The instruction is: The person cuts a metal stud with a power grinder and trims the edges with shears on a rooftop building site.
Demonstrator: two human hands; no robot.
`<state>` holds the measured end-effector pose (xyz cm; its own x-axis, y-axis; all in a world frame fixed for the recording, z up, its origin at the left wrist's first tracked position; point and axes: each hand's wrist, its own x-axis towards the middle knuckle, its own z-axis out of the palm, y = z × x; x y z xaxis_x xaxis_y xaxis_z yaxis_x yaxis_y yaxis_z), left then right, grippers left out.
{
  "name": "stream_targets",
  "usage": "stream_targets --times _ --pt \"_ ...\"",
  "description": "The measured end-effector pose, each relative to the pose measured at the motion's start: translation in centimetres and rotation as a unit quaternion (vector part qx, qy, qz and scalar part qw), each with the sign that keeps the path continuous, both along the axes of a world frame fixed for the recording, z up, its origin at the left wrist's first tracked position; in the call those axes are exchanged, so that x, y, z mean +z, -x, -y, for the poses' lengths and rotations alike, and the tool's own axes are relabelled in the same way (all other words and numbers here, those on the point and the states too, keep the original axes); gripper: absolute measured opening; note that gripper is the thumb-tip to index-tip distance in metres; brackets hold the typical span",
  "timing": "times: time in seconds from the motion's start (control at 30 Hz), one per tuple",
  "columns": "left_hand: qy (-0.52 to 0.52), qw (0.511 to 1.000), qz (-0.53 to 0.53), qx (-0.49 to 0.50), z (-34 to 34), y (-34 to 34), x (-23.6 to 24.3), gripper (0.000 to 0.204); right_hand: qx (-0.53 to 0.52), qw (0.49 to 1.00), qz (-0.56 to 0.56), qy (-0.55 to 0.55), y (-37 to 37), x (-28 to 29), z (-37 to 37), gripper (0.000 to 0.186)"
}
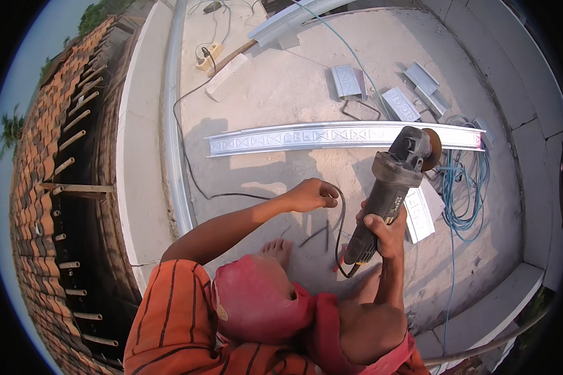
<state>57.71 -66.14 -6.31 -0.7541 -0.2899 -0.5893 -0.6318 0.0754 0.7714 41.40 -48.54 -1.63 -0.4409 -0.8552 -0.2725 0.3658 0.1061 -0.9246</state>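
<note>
From the wearer's head, the fisheye looks steeply down, knees (372,328) and angle grinder (385,199) close below, its wide field spanning the concrete floor (388,37) and, far left, a tiled roof (34,212)

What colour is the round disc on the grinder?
The disc on the grinder is orange-brown, shown best in the head view.

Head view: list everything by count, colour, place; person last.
Angle grinder: 1, black, centre-right
Grinder cord: 1, black, left and centre
Power strip: 1, cream, upper left
Long channels: at least 2, silver, centre, top
Short channel pieces: several, silver, centre-right
Cable coil: 1, blue, right
Block: 1, white, upper left
Walls: at least 2, pale, both sides
Tiled roof: 1, orange, far left
Clothing: 2 pieces, orange, red, bottom
Feet: 2, bare, lower centre
Left hand: 1, bare, at cord
Right hand: 1, bare, on grinder
</note>
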Motion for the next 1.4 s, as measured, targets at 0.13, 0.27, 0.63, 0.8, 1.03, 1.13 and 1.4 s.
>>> stream_targets --times 0.13,0.27,0.63,0.8,1.03,1.13,1.4 --pt "0.448 0.88 -0.08 0.135 5.5 -9.1 -0.2 0.031 0.034 0.999 -0.026 -0.018 -0.9 -0.1 1.0 0.046" --pt "0.565 0.81 0.131 0.092 14.6 -19.3 -3.6 0.1 0.074 0.996 -0.038 -0.036 -2.5 0.4 2.6 0.048" --pt "0.445 0.883 0.147 -0.002 20.2 -22.9 -6.1 0.103 0.275 0.922 -0.222 -0.16 -2.1 8.4 8.6 0.054" --pt "0.336 0.941 0.045 0.011 16.3 -18.1 -6.1 0.094 0.284 0.923 -0.199 -0.165 -6.4 6.1 12.9 0.053" --pt "0.555 0.831 -0.007 -0.035 12.6 -14.5 -9.7 0.073 0.198 0.947 -0.179 -0.179 -16.0 -1.9 13.6 0.067" --pt "0.517 0.853 -0.011 -0.067 13.6 -15.9 -9.7 0.058 0.187 0.946 -0.184 -0.19 -18.5 -2.3 14.1 0.07" --pt "0.47 0.87 -0.004 -0.146 15.4 -16.5 -11.5 0.068 0.195 0.936 -0.21 -0.203 -19.0 -1.4 14.7 0.079"
